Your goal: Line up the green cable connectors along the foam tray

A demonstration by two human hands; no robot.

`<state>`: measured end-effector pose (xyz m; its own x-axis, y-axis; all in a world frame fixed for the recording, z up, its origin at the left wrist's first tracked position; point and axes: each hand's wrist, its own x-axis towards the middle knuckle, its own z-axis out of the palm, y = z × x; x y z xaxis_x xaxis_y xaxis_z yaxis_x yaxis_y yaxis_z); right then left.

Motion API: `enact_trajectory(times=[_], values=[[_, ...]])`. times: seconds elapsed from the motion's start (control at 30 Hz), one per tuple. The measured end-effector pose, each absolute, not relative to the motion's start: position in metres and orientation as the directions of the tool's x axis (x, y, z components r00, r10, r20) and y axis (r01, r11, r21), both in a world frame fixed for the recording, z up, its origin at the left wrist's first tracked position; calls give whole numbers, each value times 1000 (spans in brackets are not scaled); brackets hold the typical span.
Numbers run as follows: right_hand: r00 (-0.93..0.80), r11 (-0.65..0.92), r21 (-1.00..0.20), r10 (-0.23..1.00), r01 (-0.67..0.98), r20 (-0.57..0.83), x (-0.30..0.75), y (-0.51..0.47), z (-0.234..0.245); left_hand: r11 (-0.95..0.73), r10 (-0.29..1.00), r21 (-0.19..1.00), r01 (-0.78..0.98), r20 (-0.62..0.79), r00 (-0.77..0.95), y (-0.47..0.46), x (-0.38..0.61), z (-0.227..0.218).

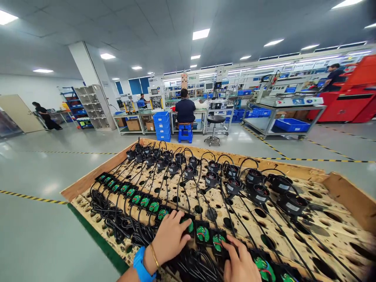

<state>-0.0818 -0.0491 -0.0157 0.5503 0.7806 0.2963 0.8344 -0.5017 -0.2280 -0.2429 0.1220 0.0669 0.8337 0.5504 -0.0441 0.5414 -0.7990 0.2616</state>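
Factory floor stretches out past your bench: grey polished concrete, yellow-black tape lines, a seated person (185,109) at 12 o'clock with their back to you beside stacked blue bins (161,126).

Directly below you sits a wooden perforated tray (342,188), rimmed with board. Across it, a row of black round units (232,185) runs along the far side, and black cables (129,229) lead from them to a near row of green circuit boards in black holders (141,200).

Your left hand (170,237), blue band at the wrist, lies flat with fingers spread and pressed on one green board (190,226) at about 7 o'clock of the tray. Your right hand (241,262), fingers extended and not closed round anything, touches the neighbouring board (217,242), with another board (202,234) between the two hands.

You seem to be seating or checking boards one by one along the row. The next move likely calls for firm, even pressure without pinching the cables bunched under your wrists.
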Motion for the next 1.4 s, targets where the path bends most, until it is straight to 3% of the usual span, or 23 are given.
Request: enact_trajectory(times=[0.1, 0.27, 0.5, 0.7, 1.1, 1.3, 1.4], values=[[565, -512, -241, 775, 824, 284, -84, -47, -13, -788, 542, 327, 522, -34, 839, 127, -245, 72], [600, -534, -281, 747, 798, 285, -87, -44, -10, -817, 512, 272, 509, -64, 856, 132, -243, 73], [617, -524, -333, 720, 784, 319, -92, -42, -9, -845, 461, 295, 447, -25, 887, 140, -247, 60], [622, -529, -334, 712, 780, 327, -92, -39, -10, -760, 527, 432, 486, -30, 849, 148, -249, 60], [585, -479, -343, 722, 808, 371, -87, -41, -21, -885, 421, 128, 447, -185, 888, 168, -210, 84], [598, -512, -308, 701, 802, 390, -91, -42, -15, -843, 460, 253, 475, -117, 880, 171, -234, 88], [580, -498, -297, 709, 814, 402, -93, -43, -12, -817, 516, 228, 530, -120, 848, 183, -252, 93]])
